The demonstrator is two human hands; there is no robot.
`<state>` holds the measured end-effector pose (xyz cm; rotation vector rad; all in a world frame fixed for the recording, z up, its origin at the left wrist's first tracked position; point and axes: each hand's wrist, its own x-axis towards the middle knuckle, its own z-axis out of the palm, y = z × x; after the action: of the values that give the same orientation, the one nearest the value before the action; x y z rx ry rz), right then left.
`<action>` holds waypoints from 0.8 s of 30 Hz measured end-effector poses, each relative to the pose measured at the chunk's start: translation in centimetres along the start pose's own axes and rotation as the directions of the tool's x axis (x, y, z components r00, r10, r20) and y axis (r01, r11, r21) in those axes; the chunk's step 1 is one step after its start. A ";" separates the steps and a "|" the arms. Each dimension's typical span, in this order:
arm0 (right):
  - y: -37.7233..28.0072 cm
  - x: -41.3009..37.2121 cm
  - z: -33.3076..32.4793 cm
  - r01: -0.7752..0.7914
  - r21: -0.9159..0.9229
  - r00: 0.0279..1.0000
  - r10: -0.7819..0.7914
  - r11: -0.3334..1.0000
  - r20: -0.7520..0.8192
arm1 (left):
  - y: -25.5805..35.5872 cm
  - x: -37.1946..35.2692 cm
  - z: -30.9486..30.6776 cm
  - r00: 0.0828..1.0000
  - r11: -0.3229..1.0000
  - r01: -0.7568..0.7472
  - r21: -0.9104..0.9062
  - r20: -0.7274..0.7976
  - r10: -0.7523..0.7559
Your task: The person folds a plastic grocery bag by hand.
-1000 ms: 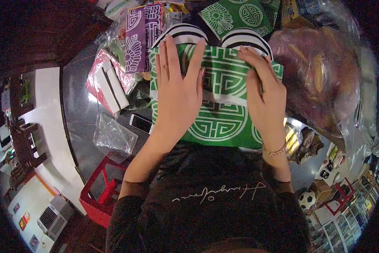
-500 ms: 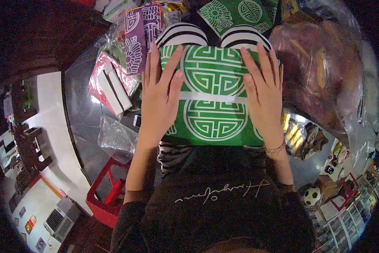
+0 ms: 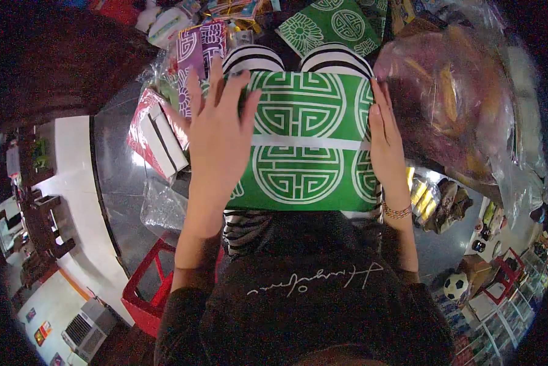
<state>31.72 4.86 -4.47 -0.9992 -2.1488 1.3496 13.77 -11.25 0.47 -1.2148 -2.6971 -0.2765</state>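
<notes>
Left hand (image 3: 218, 137) flat on green patterned packet (image 3: 304, 143), right hand (image 3: 387, 146) at its edge

A shop: packaged patterned goods (image 3: 330, 21) crowd the bench (image 3: 118, 152), with stocked shelves (image 3: 499, 305) and a football (image 3: 456, 285) nearby.

A single camera worn on the head looks almost straight down past the person's chest. It sits close above the left hand (image 3: 216, 143), the right hand (image 3: 387, 146) and the green patterned packet (image 3: 304, 143). Its wide round lens curves the grey table (image 3: 112, 158) toward dark edges.
</notes>
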 end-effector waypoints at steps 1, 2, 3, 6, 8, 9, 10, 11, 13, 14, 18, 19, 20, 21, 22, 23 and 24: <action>0.2 0.1 -0.1 0.054 -0.094 0.998 -0.057 0.994 -0.026 | 0.4 0.5 0.2 1.000 1.000 0.004 0.003 -0.004 -0.004; 0.4 0.2 -0.2 0.102 -0.190 0.992 -0.114 0.976 -0.051 | 0.7 1.3 0.7 0.995 0.996 -0.080 -0.033 -0.063 0.078; 0.6 0.5 -0.2 0.182 -0.380 0.970 -0.230 0.907 -0.085 | 1.0 2.0 1.1 0.980 0.984 -0.166 -0.065 -0.124 0.157; -1.5 2.0 -0.5 0.358 -0.504 0.903 -0.429 0.786 -0.027 | 2.4 3.4 2.7 0.951 0.931 -0.304 -0.202 -0.116 0.285; -2.5 3.6 0.7 0.421 -0.459 0.878 -0.479 0.783 -0.012 | 3.1 4.0 3.2 0.945 0.921 -0.327 -0.209 -0.081 0.317; -2.6 4.5 1.4 0.485 -0.438 0.854 -0.517 0.757 0.054 | 3.3 4.1 3.4 0.936 0.911 -0.350 -0.219 -0.043 0.349; -2.7 5.2 2.0 0.546 -0.413 0.826 -0.551 0.729 0.119 | 3.4 4.1 3.6 0.934 0.909 -0.355 -0.218 -0.042 0.354; -2.5 5.6 2.6 0.568 -0.455 0.805 -0.577 0.686 0.135 | 3.4 4.2 3.9 0.936 0.905 -0.351 -0.240 -0.082 0.341; -2.4 6.4 3.1 0.583 -0.439 0.797 -0.585 0.684 0.147 | 3.1 4.3 4.1 0.938 0.901 -0.347 -0.260 -0.121 0.326; -2.4 6.5 3.3 0.599 -0.421 0.789 -0.592 0.681 0.165 | 2.8 4.2 4.0 0.941 0.900 -0.337 -0.277 -0.136 0.311; -2.2 6.8 2.9 0.585 -0.343 0.809 -0.558 0.735 0.185 | 0.7 4.2 4.1 0.923 0.872 -0.382 -0.305 -0.177 0.342; -2.1 6.9 2.7 0.580 -0.311 0.814 -0.551 0.753 0.183 | 0.2 4.1 3.8 0.926 0.883 -0.373 -0.287 -0.172 0.335; -2.0 6.9 2.6 0.571 -0.279 0.821 -0.543 0.772 0.179 | -0.3 4.0 3.5 0.929 0.884 -0.367 -0.289 -0.165 0.332; -2.0 6.9 2.4 0.568 -0.277 0.823 -0.538 0.775 0.181 | -0.9 3.9 3.3 0.932 0.905 -0.351 -0.241 -0.184 0.313; -2.0 7.0 2.3 0.558 -0.264 0.830 -0.528 0.787 0.181 | -1.6 4.0 3.1 0.933 0.922 -0.337 -0.193 -0.204 0.298; -1.9 7.1 2.1 0.546 -0.252 0.837 -0.517 0.799 0.178 | -2.6 3.9 3.3 0.927 0.930 -0.335 -0.154 -0.231 0.295; -1.8 7.1 1.8 0.541 -0.253 0.841 -0.512 0.802 0.175 | -3.2 3.9 2.9 0.926 0.928 -0.339 -0.156 -0.227 0.300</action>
<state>25.22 8.65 -3.89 -0.3627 -2.4983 0.8369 8.62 -9.80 -1.80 -1.5655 -2.2969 -0.5884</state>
